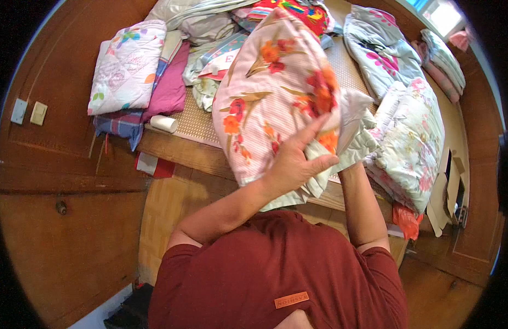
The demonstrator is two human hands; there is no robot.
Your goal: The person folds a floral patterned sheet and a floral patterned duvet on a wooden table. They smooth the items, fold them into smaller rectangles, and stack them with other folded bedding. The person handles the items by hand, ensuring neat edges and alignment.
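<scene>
A pink striped pillowcase (276,82) with orange and red flowers stands raised in front of me, full and rounded in shape. Its pale green lining or edge (320,178) shows along the bottom. My left hand (297,159) lies against its lower right side, with index finger and thumb stretched apart. Crumpled white cloth (354,107) bulges out on the right of the flowers. My right forearm (361,203) reaches up beneath this cloth, and the fingers of my right hand are hidden behind it.
The wooden-edged bed (183,156) has a woven mat. Folded quilts (128,66) sit at the left, and a floral quilt (410,142) lies close to my right arm. A white roll (164,124) rests near the front edge. An open cardboard box (448,192) stands at right.
</scene>
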